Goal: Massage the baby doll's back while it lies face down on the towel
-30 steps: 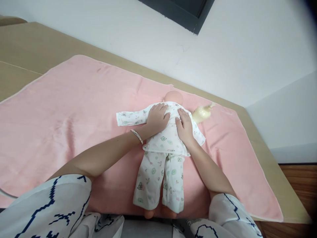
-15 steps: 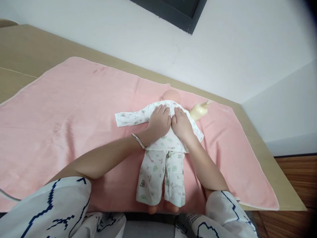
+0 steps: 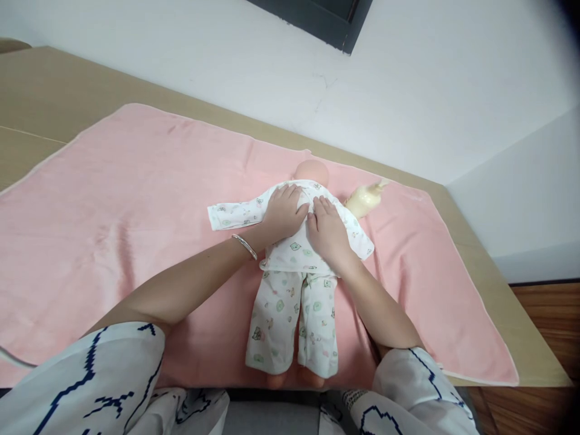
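A baby doll (image 3: pixel 312 171) lies on its back on a pink blanket (image 3: pixel 113 205), dressed in a white printed shirt (image 3: pixel 294 254) and matching trousers (image 3: pixel 292 320). My left hand (image 3: pixel 281 211) rests on the doll's chest with fingers curled into the shirt front near the collar. My right hand (image 3: pixel 327 229) lies beside it on the chest, fingers together and pressed on the cloth. One shirt sleeve (image 3: pixel 233 212) lies flat and empty to the left. The doll's bare arm (image 3: pixel 362 199) sticks out at the right. Its feet (image 3: pixel 294 380) reach the near table edge.
The blanket covers most of a tan table (image 3: pixel 45 84) that stands against a white wall (image 3: pixel 408 90). A dark frame (image 3: pixel 326 21) hangs on the wall above. Wooden floor (image 3: pixel 544 314) shows at the right past the table corner.
My hands came together from apart on the chest and now sit slightly higher toward the collar. The doll and its clothes have hardly shifted.
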Available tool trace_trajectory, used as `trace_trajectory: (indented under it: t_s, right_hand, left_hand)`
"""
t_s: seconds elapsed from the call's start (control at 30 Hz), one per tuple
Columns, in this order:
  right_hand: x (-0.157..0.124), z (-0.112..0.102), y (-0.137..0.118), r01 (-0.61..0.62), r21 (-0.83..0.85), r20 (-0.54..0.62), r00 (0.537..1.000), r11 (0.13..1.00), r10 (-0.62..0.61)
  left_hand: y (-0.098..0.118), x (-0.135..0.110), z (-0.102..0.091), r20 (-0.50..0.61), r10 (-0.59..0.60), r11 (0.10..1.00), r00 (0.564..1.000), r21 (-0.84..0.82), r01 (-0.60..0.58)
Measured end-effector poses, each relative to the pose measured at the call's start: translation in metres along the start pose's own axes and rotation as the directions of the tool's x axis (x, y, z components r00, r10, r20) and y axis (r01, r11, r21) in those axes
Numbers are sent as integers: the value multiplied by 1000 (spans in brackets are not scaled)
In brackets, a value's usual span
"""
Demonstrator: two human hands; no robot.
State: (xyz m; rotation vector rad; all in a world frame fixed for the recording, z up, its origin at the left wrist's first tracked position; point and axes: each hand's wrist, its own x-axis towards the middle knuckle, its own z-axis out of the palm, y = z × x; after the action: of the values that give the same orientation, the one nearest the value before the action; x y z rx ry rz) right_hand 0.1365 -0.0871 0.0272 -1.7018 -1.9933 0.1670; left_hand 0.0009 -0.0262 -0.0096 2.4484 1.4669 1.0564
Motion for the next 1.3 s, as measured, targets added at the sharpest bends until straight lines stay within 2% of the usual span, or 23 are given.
trace_trajectory:
  t_s: [0.1, 0.2, 0.33, 0.4, 0.53, 0.6, 0.67, 0.77, 0.87, 1.03, 1.17, 1.3]
  right_hand:
    - [0, -6, 0, 24, -9, 55, 998, 1000, -24]
    - [12, -10, 20, 48, 48, 97, 994, 998, -53]
    - [24, -5, 44, 151, 109, 53, 986, 983, -157]
    - [23, -1, 43, 156, 90, 31, 987, 984, -159]
    - [8, -5, 16, 22, 31, 13, 1000, 999, -22]
    - [0, -13, 2, -14, 15, 56, 998, 1000, 13]
    - [-6, -21, -7, 3, 3, 129, 992, 1000, -4]
    - [-3, -25, -2, 32, 26, 160, 986, 999, -36]
    - [10, -17, 16, 51, 101, 150, 986, 994, -66]
    - [27, -6, 37, 102, 105, 118, 986, 989, -114]
    - [18, -10, 19, 42, 50, 85, 995, 998, -46]
    - [-1, -13, -7, 9, -50, 61, 998, 999, -6]
  left_hand:
    - [11, -6, -6, 6, -16, 999, 1000, 48, 16]
    - [30, -16, -16, 41, -6, 994, 999, 106, 1]
    - [44, -24, -24, 86, 73, 988, 994, 126, -83]
    - [41, -21, -24, 101, 87, 988, 991, 117, -99]
    - [19, -5, -20, 120, 66, 994, 991, 74, -76]
    - [9, 2, -18, 143, 47, 998, 989, 44, -54]
    - [2, 7, -17, 161, 31, 999, 987, 17, -34]
    - [5, 7, -18, 168, 16, 999, 986, 28, -21]
    - [18, -4, -19, 142, 13, 995, 990, 91, -26]
    - [35, -22, -20, 82, 111, 979, 990, 164, -123]
    - [28, -13, -21, 96, 123, 982, 988, 129, -135]
    - [14, 5, -25, 161, 62, 995, 985, 70, -74]
